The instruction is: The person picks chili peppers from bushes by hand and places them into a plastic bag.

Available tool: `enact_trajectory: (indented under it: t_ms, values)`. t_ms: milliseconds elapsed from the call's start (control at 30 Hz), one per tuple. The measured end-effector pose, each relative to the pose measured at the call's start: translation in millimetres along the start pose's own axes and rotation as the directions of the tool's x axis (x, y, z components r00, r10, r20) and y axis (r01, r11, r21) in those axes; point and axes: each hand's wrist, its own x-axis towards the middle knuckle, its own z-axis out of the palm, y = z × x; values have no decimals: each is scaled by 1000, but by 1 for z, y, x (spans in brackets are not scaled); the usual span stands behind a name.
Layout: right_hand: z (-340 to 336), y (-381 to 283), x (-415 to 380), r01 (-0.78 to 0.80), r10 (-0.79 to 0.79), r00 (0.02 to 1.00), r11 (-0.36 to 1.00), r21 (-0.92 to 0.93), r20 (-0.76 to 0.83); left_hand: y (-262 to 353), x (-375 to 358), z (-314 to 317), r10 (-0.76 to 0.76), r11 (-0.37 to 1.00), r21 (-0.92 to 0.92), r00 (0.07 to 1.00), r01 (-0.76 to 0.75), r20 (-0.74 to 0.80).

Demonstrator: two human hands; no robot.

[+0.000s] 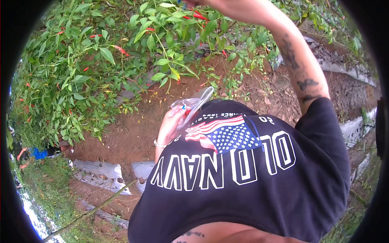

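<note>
My left hand [172, 121], a bracelet at its wrist, is closed around a clear plastic bag [198, 105] in front of my dark shirt. Some red shows through the plastic, though I cannot make out its contents. My right hand [202, 2] reaches up to the top edge, where most of it is cut off and only blue nails and part of the fingers show. Just below it, red chili peppers [198, 16] hang among the green leaves of a chili plant [166, 44]. Another red chili [121, 50] hangs further left.
Chili plants [65, 81] with several red fruits fill the upper left. Bare brown soil [121, 137] runs between them and strips of grey plastic sheeting [99, 174]. A thin stick [93, 210] slants at lower left. Something blue [38, 154] shows at the far left.
</note>
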Motion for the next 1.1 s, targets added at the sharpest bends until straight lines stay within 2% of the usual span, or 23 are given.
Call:
enact_trajectory:
  t_ms: [33, 67, 133, 200, 267, 333, 367, 400, 467, 500, 533, 600, 633, 733, 767, 800, 867, 933, 1000, 1067, 1100]
  values:
    - [9, -5, -30, -111, 100, 993, 966, 234, 58, 4, -2, 0, -21, 1000, 19, 1000, 21, -2]
    - [20, -8, -60, -231, 187, 972, 864, 448, 141, 7, -6, 0, -48, 998, 38, 999, 48, -5]
    - [48, -4, -111, -541, 266, 836, 539, 645, 479, 9, -5, 5, -41, 998, 41, 999, 41, -20]
    - [93, 12, -149, -682, 313, 713, 517, 517, 628, 10, -7, 7, -38, 998, -49, 997, 35, -62]
    - [148, 38, -179, -813, 414, 582, 302, 498, 700, -14, 3, -15, -34, 999, -35, 998, 32, -51]
    - [188, 56, -178, -890, 575, 440, 175, 421, 690, -9, -3, -16, -54, 998, 39, 998, 55, -22]
    - [210, 62, -174, -876, 655, 482, 337, 345, 582, -7, -7, -14, -55, 998, 27, 998, 56, -42]
    - [234, 71, -170, -875, 640, 484, 343, 342, 597, -7, -9, -10, -62, 998, 20, 995, 63, -82]
    - [282, 87, -158, -907, 718, 376, 156, 391, 585, -8, -16, -7, -69, 998, -5, 988, 69, -138]
    - [297, 92, -150, -909, 689, 319, 28, 416, 650, -9, -19, -7, -73, 997, -45, 985, 67, -154]
    - [360, 121, -165, -768, 674, 415, -101, 633, 611, -10, -22, -10, -76, 995, -83, 983, 62, -168]
    - [437, 147, -173, -793, 804, 279, -116, 598, 526, -21, -27, -22, -100, 989, -127, 974, 75, -202]
    - [429, 142, -161, -799, 796, 291, -103, 593, 531, -28, -31, -28, -78, 991, -122, 972, 52, -220]
    - [360, 95, -116, -649, 862, 112, -314, 693, 495, -49, -39, -40, -66, 985, -170, 961, 20, -269]
    - [408, 126, -131, -768, 893, 229, -77, 635, 386, -55, -42, -46, -73, 983, -183, 957, 22, -279]
    - [398, 121, -125, -772, 889, 234, -77, 631, 394, -58, -47, -51, -83, 980, -196, 954, 26, -288]
    - [368, 108, -111, -660, 774, 252, -301, 688, 581, -60, -54, -57, -87, 975, -221, 952, 21, -295]
    - [353, 97, -106, -661, 787, 271, -267, 702, 555, -48, -57, -55, -110, 976, -215, 948, 46, -298]
    - [354, 109, -115, -508, 704, 274, -472, 720, 655, -38, -55, -52, -121, 969, -244, 952, 51, -280]
    - [353, 113, -112, -492, 714, 257, -483, 724, 651, -38, -48, -55, -102, 968, -250, 963, 37, -251]
    - [346, 111, -111, -497, 644, 270, -544, 676, 716, -39, -46, -55, -89, 966, -256, 970, 29, -225]
